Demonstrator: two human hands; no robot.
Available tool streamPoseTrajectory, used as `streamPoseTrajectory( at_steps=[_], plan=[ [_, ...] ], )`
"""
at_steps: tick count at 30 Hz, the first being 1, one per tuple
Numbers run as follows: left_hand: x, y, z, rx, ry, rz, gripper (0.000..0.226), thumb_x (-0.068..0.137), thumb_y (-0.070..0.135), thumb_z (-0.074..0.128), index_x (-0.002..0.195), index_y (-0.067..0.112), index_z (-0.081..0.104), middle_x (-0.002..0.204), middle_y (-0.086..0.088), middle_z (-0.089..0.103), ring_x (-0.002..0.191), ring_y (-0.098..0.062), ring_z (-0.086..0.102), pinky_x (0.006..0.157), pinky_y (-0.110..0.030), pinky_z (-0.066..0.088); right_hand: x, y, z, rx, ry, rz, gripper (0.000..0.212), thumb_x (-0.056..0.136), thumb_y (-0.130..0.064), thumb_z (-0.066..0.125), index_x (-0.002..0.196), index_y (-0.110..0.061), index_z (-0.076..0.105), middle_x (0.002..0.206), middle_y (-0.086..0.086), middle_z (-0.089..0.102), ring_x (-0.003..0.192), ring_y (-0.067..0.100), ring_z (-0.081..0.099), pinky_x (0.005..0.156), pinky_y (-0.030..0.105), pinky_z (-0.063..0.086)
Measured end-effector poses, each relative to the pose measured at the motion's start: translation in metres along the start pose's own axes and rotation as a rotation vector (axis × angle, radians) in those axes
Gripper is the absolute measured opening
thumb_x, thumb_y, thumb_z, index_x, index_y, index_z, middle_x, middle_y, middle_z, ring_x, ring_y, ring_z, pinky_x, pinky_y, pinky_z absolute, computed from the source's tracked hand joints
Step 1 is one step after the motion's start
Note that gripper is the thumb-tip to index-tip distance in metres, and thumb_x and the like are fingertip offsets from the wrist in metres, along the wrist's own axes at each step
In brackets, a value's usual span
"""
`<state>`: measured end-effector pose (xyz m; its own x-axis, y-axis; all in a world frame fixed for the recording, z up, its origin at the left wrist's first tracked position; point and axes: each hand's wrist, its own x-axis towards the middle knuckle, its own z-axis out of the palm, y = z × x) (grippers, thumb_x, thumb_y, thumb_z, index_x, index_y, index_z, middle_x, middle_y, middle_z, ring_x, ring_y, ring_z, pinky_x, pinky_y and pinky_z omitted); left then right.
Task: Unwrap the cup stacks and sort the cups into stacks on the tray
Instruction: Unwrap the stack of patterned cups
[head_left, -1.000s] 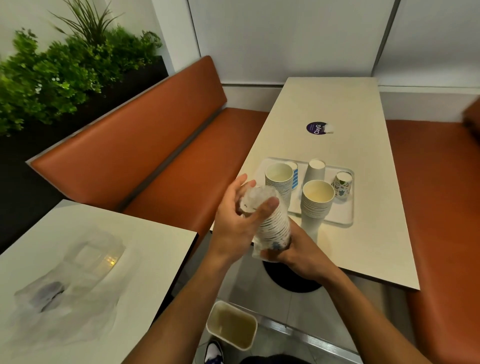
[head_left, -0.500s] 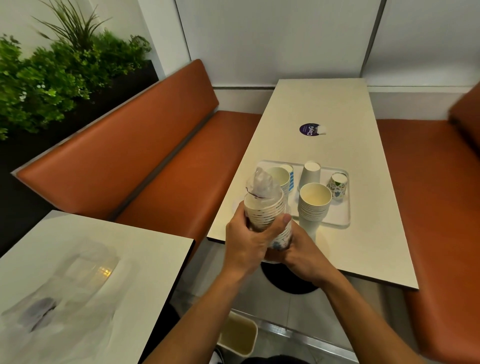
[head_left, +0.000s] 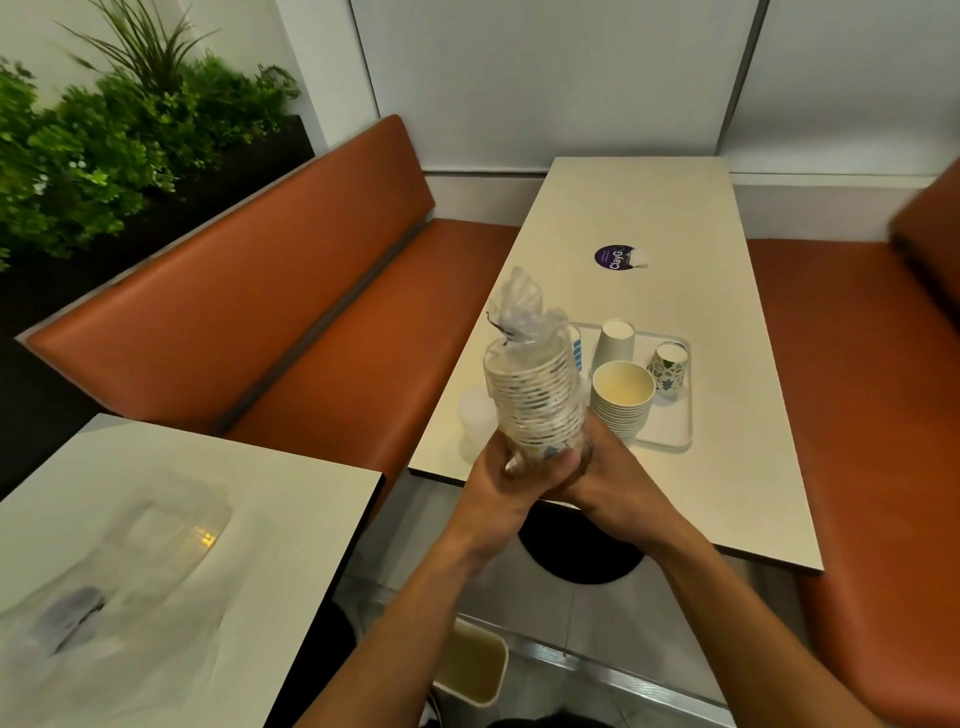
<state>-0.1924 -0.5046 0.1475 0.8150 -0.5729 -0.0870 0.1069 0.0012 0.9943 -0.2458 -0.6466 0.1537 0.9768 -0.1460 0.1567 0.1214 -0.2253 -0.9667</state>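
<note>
A wrapped stack of patterned paper cups (head_left: 535, 395) stands upright in clear plastic, its twisted top pointing up, held over the near left edge of the table. My left hand (head_left: 506, 475) grips the stack's base from the left and my right hand (head_left: 608, 475) grips it from the right. Behind it lies a white tray (head_left: 672, 431). On the tray stand a stack of cream cups (head_left: 622, 397), an upturned white cup (head_left: 614, 343), a leaf-patterned cup (head_left: 668, 366) and a blue-striped cup (head_left: 575, 345), mostly hidden by the wrapped stack.
The long white table (head_left: 639, 208) carries a round purple sticker (head_left: 615, 257). Orange bench seats (head_left: 291, 291) flank it. A second table at lower left bears crumpled clear plastic wrap (head_left: 109, 582). A small bin (head_left: 475, 662) sits on the floor. Plants (head_left: 104, 145) fill the far left.
My left hand slid from the top of the wrapped stack down to its base. The stack tipped upright and rose, and the plastic's twisted top now sticks up free.
</note>
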Motion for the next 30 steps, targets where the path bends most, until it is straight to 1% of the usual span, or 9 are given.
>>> streamPoseTrajectory(
  at_steps=[2,4,7,10,13,15,17,26,30],
  plan=[
    [-0.003,0.000,-0.003,-0.019,0.008,-0.015,0.073,0.078,0.040,0.086,0.142,0.028,0.055,0.134,0.005,0.067,0.126,-0.017,0.063,0.105,-0.049,0.053,-0.005,-0.002,-0.012,-0.118,-0.047,0.029,0.074,0.068,-0.031,0.090,0.133,-0.043,0.056,0.135,-0.027,0.059,0.128,0.002,0.055,0.103,0.018,0.046],
    [-0.006,0.001,-0.006,-0.028,0.007,-0.030,0.073,0.078,0.037,0.088,0.143,0.028,0.054,0.134,0.006,0.066,0.125,-0.018,0.064,0.100,-0.049,0.056,-0.007,-0.002,-0.030,-0.206,-0.132,0.116,0.084,0.061,-0.057,0.087,0.138,-0.052,0.052,0.146,-0.024,0.048,0.137,0.002,0.044,0.116,0.034,0.038],
    [-0.011,-0.001,-0.008,-0.002,-0.019,-0.046,0.068,0.078,0.030,0.084,0.140,0.026,0.054,0.130,0.007,0.069,0.119,-0.017,0.066,0.091,-0.036,0.059,-0.001,-0.018,-0.046,0.029,-0.082,0.185,0.104,0.057,-0.071,0.086,0.148,-0.042,0.046,0.151,-0.019,0.050,0.141,0.004,0.044,0.119,0.041,0.036],
    [-0.016,-0.004,0.000,0.094,-0.076,-0.072,0.064,0.081,0.030,0.085,0.137,0.027,0.056,0.128,0.006,0.070,0.118,-0.016,0.067,0.095,-0.033,0.058,0.016,-0.039,-0.040,0.226,0.128,0.092,0.094,0.058,-0.065,0.084,0.141,-0.032,0.054,0.133,-0.012,0.067,0.121,0.006,0.065,0.100,0.029,0.051],
    [-0.018,-0.003,0.009,0.106,-0.097,-0.079,0.062,0.084,0.029,0.083,0.138,0.025,0.054,0.126,0.006,0.071,0.115,-0.015,0.069,0.093,-0.030,0.058,0.025,-0.050,-0.020,0.188,0.258,0.069,0.074,0.057,-0.059,0.083,0.120,-0.025,0.067,0.109,-0.007,0.077,0.096,0.008,0.074,0.083,0.025,0.057],
    [-0.018,0.000,0.008,0.082,-0.072,-0.057,0.060,0.084,0.028,0.082,0.138,0.023,0.055,0.124,0.004,0.072,0.113,-0.015,0.069,0.089,-0.027,0.058,0.022,-0.046,-0.008,0.179,0.295,0.036,0.053,0.062,-0.047,0.087,0.106,-0.021,0.071,0.098,-0.005,0.079,0.089,0.010,0.075,0.080,0.026,0.058],
    [-0.019,0.001,0.005,0.061,-0.054,-0.034,0.059,0.085,0.025,0.081,0.138,0.021,0.055,0.123,0.003,0.072,0.115,-0.016,0.069,0.091,-0.028,0.057,0.015,-0.036,0.000,0.226,0.304,0.025,0.047,0.066,-0.035,0.087,0.107,-0.018,0.072,0.099,-0.005,0.080,0.092,0.013,0.076,0.080,0.025,0.059],
    [-0.020,0.001,0.000,0.065,-0.033,0.047,0.061,0.088,0.005,0.077,0.141,0.020,0.052,0.128,0.008,0.068,0.119,-0.014,0.066,0.093,-0.032,0.059,-0.005,-0.012,0.009,0.239,0.193,0.024,0.046,0.074,-0.026,0.086,0.116,-0.017,0.070,0.107,-0.004,0.079,0.100,0.015,0.075,0.079,0.024,0.059],
    [-0.016,0.004,0.000,0.056,-0.029,0.044,0.061,0.087,0.009,0.079,0.141,0.021,0.052,0.129,0.006,0.068,0.119,-0.015,0.067,0.093,-0.032,0.059,-0.003,-0.016,-0.008,0.194,0.003,0.078,0.052,0.075,-0.027,0.089,0.122,-0.018,0.068,0.112,-0.003,0.078,0.106,0.017,0.073,0.085,0.026,0.058]
  ],
)
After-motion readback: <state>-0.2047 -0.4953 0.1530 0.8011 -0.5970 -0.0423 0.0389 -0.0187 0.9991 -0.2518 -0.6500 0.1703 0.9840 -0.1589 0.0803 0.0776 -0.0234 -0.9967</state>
